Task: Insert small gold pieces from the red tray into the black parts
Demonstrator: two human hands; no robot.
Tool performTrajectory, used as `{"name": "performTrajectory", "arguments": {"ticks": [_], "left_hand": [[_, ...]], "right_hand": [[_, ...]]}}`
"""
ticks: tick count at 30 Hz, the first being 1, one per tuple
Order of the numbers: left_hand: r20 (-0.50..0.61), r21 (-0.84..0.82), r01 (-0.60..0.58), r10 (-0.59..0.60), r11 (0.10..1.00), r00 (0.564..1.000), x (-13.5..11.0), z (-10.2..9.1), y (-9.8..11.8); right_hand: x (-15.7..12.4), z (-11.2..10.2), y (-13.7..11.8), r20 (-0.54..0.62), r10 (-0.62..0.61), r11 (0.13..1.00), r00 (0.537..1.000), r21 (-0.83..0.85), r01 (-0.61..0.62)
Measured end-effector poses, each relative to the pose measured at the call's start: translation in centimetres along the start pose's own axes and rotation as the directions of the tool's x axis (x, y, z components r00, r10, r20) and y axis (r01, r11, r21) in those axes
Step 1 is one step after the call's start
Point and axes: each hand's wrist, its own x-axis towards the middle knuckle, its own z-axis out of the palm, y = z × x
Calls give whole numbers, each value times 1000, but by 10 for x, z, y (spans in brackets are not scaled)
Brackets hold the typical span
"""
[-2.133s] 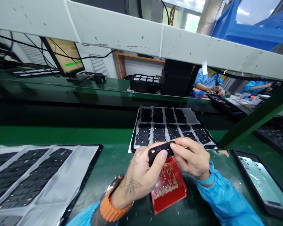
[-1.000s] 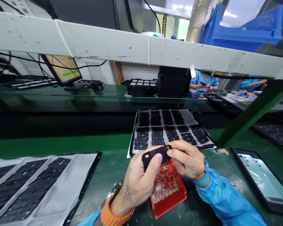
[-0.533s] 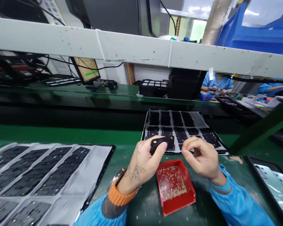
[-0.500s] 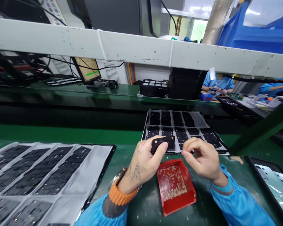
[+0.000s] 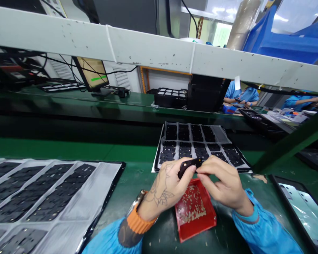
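My left hand [image 5: 166,187] grips a small black plastic part [image 5: 188,165] between thumb and fingers, just above a red tray [image 5: 196,216] of tiny pale pieces. My right hand [image 5: 222,184] is closed in a pinch with its fingertips against the right end of that black part. Whether it holds one of the tiny pieces I cannot make out. Both hands hover over the green bench in front of a black tray [image 5: 158,158] of small dark parts.
A large tray [image 5: 106,192] of dark flat parts on white liner lies at the left. A black frame with a pale panel [image 5: 300,208] lies at the right. A white beam [image 5: 153,49] crosses overhead. People in blue sleeves [image 5: 243,96] work at the far right.
My right hand, apart from the black part half a second ago, has moved back left to its end. Both hands sit lower, over the red tray.
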Motion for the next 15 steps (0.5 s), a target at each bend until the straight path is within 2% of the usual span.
{"name": "performTrajectory", "arguments": {"ticks": [2,5,15], "left_hand": [[33,-6,7,-6,1000,999,-1,4,1],[55,-49,10,-7,999,998,-4,9,1],[59,-1,-15,15,1000,998,-12,12,-4]], "right_hand": [[0,2,-2,-43,-52,998,998,-44,50],[-1,5,-2,-31,-110,989,993,-98,107],[-3,6,2,35,-168,984,985,-56,170]]}}
